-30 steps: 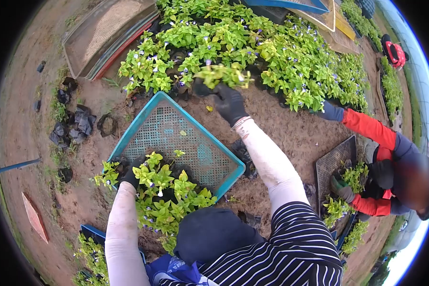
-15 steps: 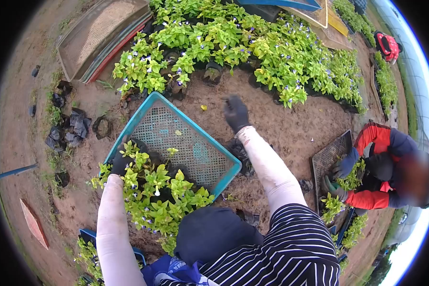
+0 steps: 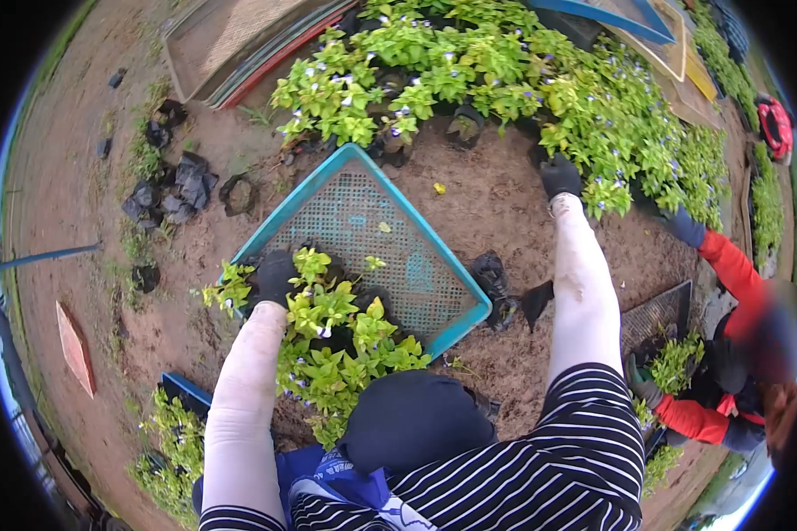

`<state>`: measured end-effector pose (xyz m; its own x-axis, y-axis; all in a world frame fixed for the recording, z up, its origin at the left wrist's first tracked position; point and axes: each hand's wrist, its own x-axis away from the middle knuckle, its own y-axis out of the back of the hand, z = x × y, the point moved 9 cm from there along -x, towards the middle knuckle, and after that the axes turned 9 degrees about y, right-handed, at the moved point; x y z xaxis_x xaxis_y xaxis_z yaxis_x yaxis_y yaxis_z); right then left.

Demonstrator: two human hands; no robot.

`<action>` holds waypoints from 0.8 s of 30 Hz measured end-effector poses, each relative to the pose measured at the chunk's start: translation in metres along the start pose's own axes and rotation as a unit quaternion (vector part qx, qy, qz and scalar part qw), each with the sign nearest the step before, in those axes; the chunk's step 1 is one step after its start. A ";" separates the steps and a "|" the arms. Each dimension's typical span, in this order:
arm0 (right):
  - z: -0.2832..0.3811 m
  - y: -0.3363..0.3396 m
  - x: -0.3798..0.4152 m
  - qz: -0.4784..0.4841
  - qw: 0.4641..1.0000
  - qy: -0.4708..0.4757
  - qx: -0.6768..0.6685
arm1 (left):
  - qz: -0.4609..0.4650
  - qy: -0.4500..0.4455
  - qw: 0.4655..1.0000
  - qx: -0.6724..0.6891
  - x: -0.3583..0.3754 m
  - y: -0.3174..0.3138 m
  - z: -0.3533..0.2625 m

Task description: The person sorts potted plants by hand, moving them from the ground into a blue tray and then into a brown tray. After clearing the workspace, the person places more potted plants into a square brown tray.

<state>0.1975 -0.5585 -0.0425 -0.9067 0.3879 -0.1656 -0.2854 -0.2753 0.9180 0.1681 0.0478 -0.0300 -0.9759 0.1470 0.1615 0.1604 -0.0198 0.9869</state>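
Observation:
My left hand (image 3: pixel 277 276), in a dark glove, is down at the left side of a teal mesh crate (image 3: pixel 456 263), amid leafy potted plants (image 3: pixel 363 341) with small pale flowers. Leaves and the back of the glove hide its fingers. Far to the right, my right hand (image 3: pixel 560 177), also gloved, reaches the front edge of a dense bed of flowering plants (image 3: pixel 593 146). Its fingers are curled in at the black pot of a plant there. The crate's far half shows bare mesh with a loose leaf on it.
A person in red sleeves (image 3: pixel 739 274) works at the right beside a dark mesh tray (image 3: pixel 660 310), one gloved hand at the bed. Crumpled black pots (image 3: pixel 190 181) lie on the soil at left. Stacked trays (image 3: pixel 239 44) stand at the far left, with a blue tray (image 3: pixel 611 18) behind the plants.
My right hand has moved from over bare soil to the right, up to the plant bed. My left hand stays at the crate. The co-worker's one arm now stretches toward the bed.

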 end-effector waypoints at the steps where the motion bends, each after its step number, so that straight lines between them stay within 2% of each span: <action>1: 0.027 0.011 0.002 0.035 0.999 0.004 -0.013 | 0.006 -0.040 0.999 -0.012 0.005 0.000 -0.008; 2: 0.048 0.009 0.008 0.043 0.997 0.054 -0.046 | 0.011 -0.028 1.000 -0.002 0.009 0.001 -0.006; 3: 0.088 0.021 0.021 0.055 0.990 0.047 -0.123 | 0.011 -0.023 1.000 0.003 0.014 0.013 -0.012; 5: 0.181 0.033 0.039 0.019 0.961 0.195 -0.195 | -0.001 -0.026 0.998 0.050 0.017 0.030 -0.022; 6: 0.236 0.039 0.050 0.008 0.940 0.267 -0.212 | 0.057 0.014 0.998 0.010 0.016 0.030 -0.025; 7: 0.284 0.031 0.062 0.020 0.924 0.323 -0.203 | 0.084 0.036 0.995 0.036 0.015 0.037 -0.028; 8: 0.335 0.022 0.076 0.025 0.901 0.384 -0.201 | 0.038 0.026 0.997 0.065 0.016 0.034 -0.028; 9: 0.384 0.004 0.093 0.074 0.881 0.427 -0.192 | 0.071 0.042 0.995 0.057 0.012 0.028 -0.025; 10: 0.427 -0.025 0.113 0.121 0.863 0.467 -0.150 | 0.045 0.050 0.996 0.064 0.011 0.009 -0.016; 11: 0.460 -0.061 0.139 0.134 0.825 0.503 -0.219 | 0.094 0.042 0.994 0.039 0.014 0.005 -0.015; 12: 0.495 -0.086 0.170 0.237 0.794 0.535 -0.167 | 0.085 0.027 0.994 0.066 0.024 0.028 -0.017; 13: 0.503 -0.121 0.194 0.339 0.783 0.482 -0.202 | 0.090 0.010 0.990 0.107 0.037 0.041 -0.008; 14: 0.507 -0.142 0.202 0.335 0.766 0.489 -0.248 | 0.099 -0.016 0.983 0.155 0.046 0.050 -0.002; 16: 0.494 -0.121 0.203 0.384 0.719 0.479 -0.326 | 0.062 -0.104 0.975 0.187 0.077 0.086 0.026; 17: 0.471 -0.109 0.192 0.362 0.728 0.451 -0.368 | 0.044 -0.086 0.978 0.186 0.092 0.111 0.050; 18: 0.441 -0.082 0.178 0.156 0.775 0.495 -0.361 | 0.028 -0.049 0.984 0.172 0.110 0.128 0.081; 19: 0.418 -0.050 0.162 0.130 0.820 0.443 -0.338 | -0.045 -0.038 0.989 0.133 0.132 0.135 0.112; 20: 0.390 -0.016 0.151 0.035 0.862 0.404 -0.305 | 0.002 0.009 0.998 0.070 0.154 0.108 0.152; 22: 0.334 0.000 0.137 0.003 0.908 0.321 -0.268 | 0.074 0.121 0.988 0.063 0.202 0.105 0.188; 23: 0.291 -0.039 0.138 0.087 0.914 0.285 -0.274 | 0.094 0.144 0.982 0.081 0.227 0.079 0.201; 24: 0.253 -0.084 0.140 0.168 0.913 0.246 -0.277 | 0.164 0.199 0.963 0.084 0.252 0.036 0.213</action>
<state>0.1729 -0.2579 -0.0517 -0.9628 -0.2055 -0.1754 0.0451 -0.7624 0.6456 -0.0401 0.2946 0.0454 -0.8431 -0.2306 0.4858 0.4583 0.1645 0.8734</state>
